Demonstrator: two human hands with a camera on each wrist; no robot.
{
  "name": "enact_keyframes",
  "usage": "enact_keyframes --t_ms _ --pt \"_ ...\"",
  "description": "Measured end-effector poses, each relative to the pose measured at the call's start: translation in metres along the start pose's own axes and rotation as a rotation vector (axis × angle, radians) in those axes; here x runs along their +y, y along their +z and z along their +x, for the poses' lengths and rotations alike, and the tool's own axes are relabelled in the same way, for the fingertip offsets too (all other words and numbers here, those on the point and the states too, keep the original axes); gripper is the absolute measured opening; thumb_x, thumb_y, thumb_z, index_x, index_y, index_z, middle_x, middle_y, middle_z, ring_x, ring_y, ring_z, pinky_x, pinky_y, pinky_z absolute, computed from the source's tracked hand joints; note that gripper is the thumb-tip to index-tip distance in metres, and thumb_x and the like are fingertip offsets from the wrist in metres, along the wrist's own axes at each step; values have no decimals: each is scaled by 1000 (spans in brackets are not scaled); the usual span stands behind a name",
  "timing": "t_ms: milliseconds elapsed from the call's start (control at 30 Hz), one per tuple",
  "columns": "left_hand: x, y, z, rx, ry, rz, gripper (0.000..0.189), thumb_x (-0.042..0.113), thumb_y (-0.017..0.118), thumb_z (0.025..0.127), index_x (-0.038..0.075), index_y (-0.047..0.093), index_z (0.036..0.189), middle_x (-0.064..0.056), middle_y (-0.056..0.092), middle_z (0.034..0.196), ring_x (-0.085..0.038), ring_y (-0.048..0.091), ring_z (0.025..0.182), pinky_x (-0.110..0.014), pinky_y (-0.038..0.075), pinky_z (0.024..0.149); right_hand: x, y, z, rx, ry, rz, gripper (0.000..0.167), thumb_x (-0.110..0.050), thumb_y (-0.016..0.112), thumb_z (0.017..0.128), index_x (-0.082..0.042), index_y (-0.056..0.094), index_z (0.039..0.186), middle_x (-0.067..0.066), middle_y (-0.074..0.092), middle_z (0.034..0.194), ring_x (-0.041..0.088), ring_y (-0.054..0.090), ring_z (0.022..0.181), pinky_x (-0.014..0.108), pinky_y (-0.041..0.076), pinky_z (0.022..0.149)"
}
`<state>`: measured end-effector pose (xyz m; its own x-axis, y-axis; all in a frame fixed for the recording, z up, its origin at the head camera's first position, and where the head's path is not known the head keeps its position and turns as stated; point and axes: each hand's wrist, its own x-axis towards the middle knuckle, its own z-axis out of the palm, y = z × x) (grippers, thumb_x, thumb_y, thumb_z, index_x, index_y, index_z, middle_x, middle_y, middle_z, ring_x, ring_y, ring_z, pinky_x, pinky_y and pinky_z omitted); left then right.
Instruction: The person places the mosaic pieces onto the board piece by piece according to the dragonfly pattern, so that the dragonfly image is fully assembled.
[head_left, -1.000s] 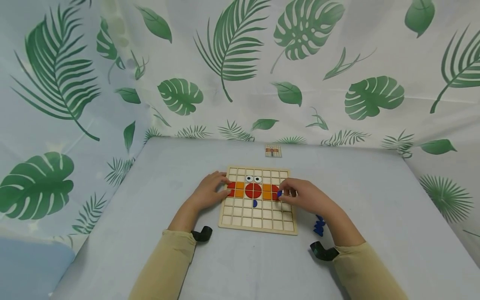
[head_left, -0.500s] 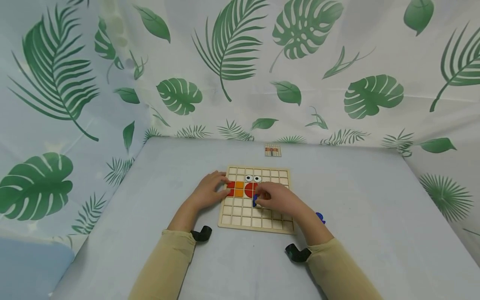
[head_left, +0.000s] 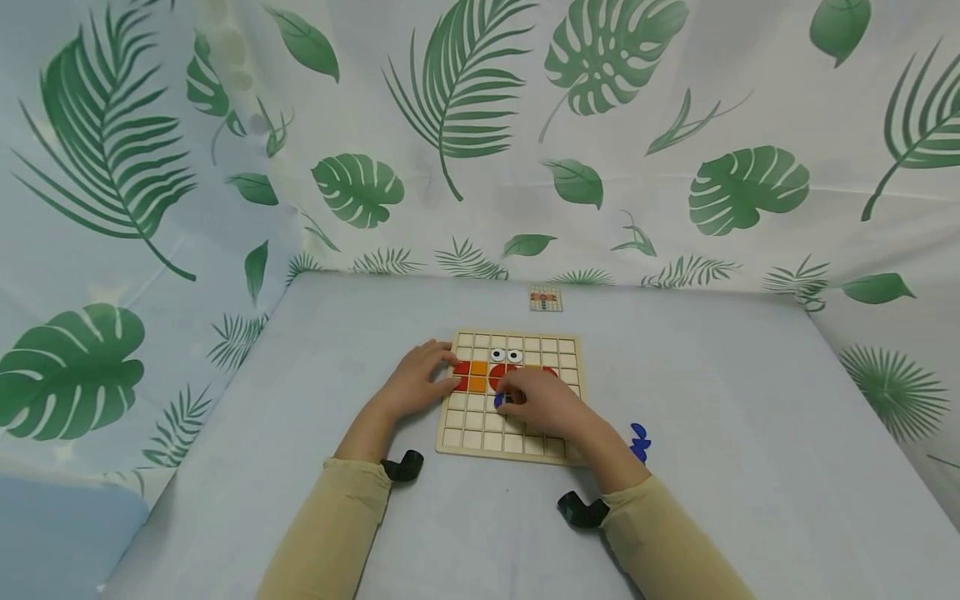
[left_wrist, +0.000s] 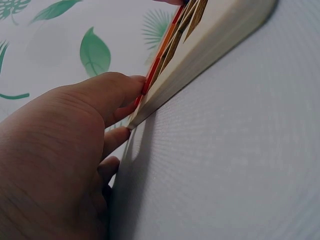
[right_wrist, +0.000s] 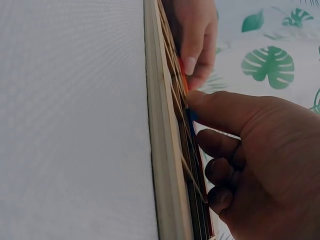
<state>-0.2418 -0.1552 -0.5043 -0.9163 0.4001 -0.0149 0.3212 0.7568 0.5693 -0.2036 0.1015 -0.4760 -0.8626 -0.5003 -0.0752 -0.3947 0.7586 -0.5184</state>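
Observation:
A wooden grid board (head_left: 468, 437) lies on the table, carrying red, orange and eye tiles. My left hand (head_left: 412, 379) rests at its left edge; in the left wrist view the thumb presses near a red tile (left_wrist: 154, 70) while another finger touches the board's side. Over the middle of the board, my right hand (head_left: 546, 402) pinches a small rounded blue tile (head_left: 498, 402) just below the red circle (head_left: 498, 377). The right wrist view shows the thumb against that blue tile (right_wrist: 194, 115). My right hand covers part of the right-side tiles.
Several loose blue tiles (head_left: 639, 443) lie on the table right of the board, beside my right forearm. A small pattern card (head_left: 546, 299) lies behind the board. Leaf-printed cloth (head_left: 480, 200) walls in the back and sides.
My right hand has moved left from the board's right-side red tiles to below the red circle, carrying a blue tile. My left hand has stayed at the board's edge.

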Motion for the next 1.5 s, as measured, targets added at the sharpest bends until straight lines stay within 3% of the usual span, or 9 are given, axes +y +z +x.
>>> enact_keyframes --t_ms 333,633,833,1000,1300,1500 --pt "0 0 -1 10 11 -2 34 39 62 96 17 60 122 -6 42 155 -32 23 152 -48 14 128 -1 0 0 -11 -10 -27 19 -31 72 91 -25 68 109 -9 57 76 10 52 70 27 46 61" --pt "2 -1 -1 9 -1 -10 31 37 64 96 18 60 120 -6 42 155 -32 23 152 -49 14 127 -2 0 -1 -6 -18 -56 11 -31 70 92 -31 70 104 -9 67 106 9 57 90 30 53 82" --pt "2 -1 -1 10 -3 -9 31 37 63 96 19 60 120 -5 42 155 -31 23 152 -49 14 127 -2 0 -3 -8 -3 -48 13 -31 71 92 -30 70 105 -9 64 99 9 54 84 28 50 75" --pt "0 1 0 10 -8 -6 31 38 63 96 19 60 120 -5 42 155 -30 23 152 -48 15 127 -2 0 -3 -6 -6 -48 13 -31 71 92 -30 70 105 -9 65 103 9 55 87 28 51 78" --pt "1 1 1 3 -12 2 29 37 62 96 19 60 119 -4 42 155 -30 23 152 -46 14 128 -2 -1 -4 -10 -12 -29 16 -31 71 92 -27 70 107 -11 60 88 9 52 78 26 47 68" --pt "1 0 0 2 -11 -1 29 36 62 96 18 60 120 -4 42 155 -30 23 152 -45 13 128 -1 -6 -5 23 -9 -21 10 -30 69 93 -26 70 102 -12 62 88 9 53 78 27 48 70"
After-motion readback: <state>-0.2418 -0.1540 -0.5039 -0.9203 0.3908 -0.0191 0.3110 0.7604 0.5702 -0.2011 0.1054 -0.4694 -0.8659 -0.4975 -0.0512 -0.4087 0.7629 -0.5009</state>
